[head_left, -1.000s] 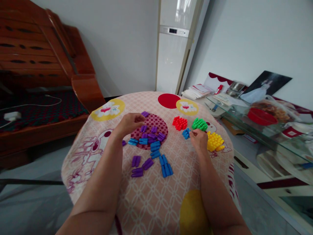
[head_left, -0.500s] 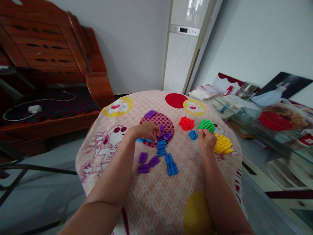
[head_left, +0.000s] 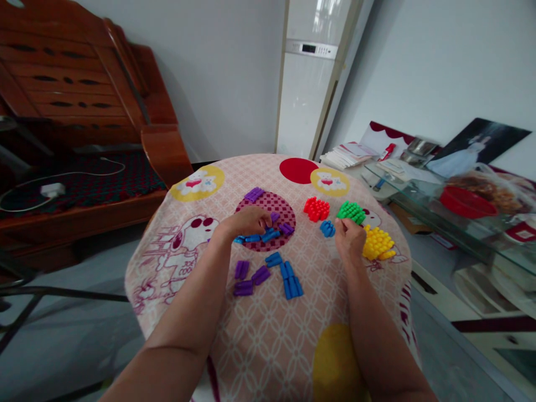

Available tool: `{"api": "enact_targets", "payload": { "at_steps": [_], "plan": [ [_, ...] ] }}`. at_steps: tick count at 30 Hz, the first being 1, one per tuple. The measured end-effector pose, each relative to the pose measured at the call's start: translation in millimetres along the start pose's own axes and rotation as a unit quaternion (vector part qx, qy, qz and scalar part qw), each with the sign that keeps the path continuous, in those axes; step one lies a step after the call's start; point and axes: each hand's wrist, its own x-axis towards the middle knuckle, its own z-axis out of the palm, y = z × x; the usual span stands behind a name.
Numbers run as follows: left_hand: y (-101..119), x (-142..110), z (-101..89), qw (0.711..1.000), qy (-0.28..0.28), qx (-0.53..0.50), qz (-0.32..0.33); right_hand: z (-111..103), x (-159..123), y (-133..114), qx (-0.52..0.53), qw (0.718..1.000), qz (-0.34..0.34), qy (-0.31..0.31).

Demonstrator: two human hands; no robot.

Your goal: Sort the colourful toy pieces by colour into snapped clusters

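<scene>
My left hand point(head_left: 252, 220) reaches over the dark checked circle on the cloth, fingers curled down and closed on a blue plastic piece point(head_left: 270, 235). Purple pieces point(head_left: 287, 229) and another blue piece point(head_left: 252, 238) lie close by. My right hand point(head_left: 350, 238) is closed, thumb and fingertips together, beside a small blue cluster point(head_left: 327, 228) and the green pile point(head_left: 352, 212). Whatever it may hold is hidden. Yellow pieces point(head_left: 378, 243) sit just right of it. Nearer me lie loose purple pieces point(head_left: 260, 274) and blue pieces point(head_left: 293, 287).
The round table wears a patterned cloth point(head_left: 251, 346). Red pieces point(head_left: 317, 209) lie towards its back right. A glass-topped cabinet point(head_left: 422, 201) with papers and a red bowl point(head_left: 467, 202) stands at right, a wooden bench point(head_left: 75, 95) at left, a tall white air conditioner point(head_left: 302, 100) behind.
A blue piece has moved up and left, away from the blue piece below it, with my left hand at it. My right hand stays near the green pile. The view has shifted slightly.
</scene>
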Motion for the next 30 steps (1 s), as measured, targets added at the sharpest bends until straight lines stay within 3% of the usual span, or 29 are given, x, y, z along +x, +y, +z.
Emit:
{"api": "enact_targets", "payload": {
  "at_steps": [6, 13, 17, 21, 24, 30],
  "plan": [
    [1, 4, 7.4, 0.999, -0.037, -0.006, 0.020, -1, -2, -6, 0.032, 0.999, -0.011, 0.009],
    [16, 11, 23.4, 0.998, -0.031, 0.048, 0.010, 1, -12, -27, 0.106, 0.991, -0.086, -0.014],
    [16, 6, 14.6, 1.000, 0.005, 0.023, 0.005, 4, -18, -39, 0.162, 0.977, -0.116, -0.072],
    [20, 5, 6.1, 0.993, 0.048, -0.095, 0.057, 7, -25, -53, 0.221, 0.954, -0.128, -0.159],
    [28, 11, 13.2, 0.978, 0.075, -0.169, 0.100, 8, -31, -64, 0.256, 0.934, -0.121, -0.218],
    [41, 25, 34.1, 0.972, 0.118, -0.166, 0.115, 8, -31, -64, 0.289, 0.927, -0.072, -0.227]
  ]
}}
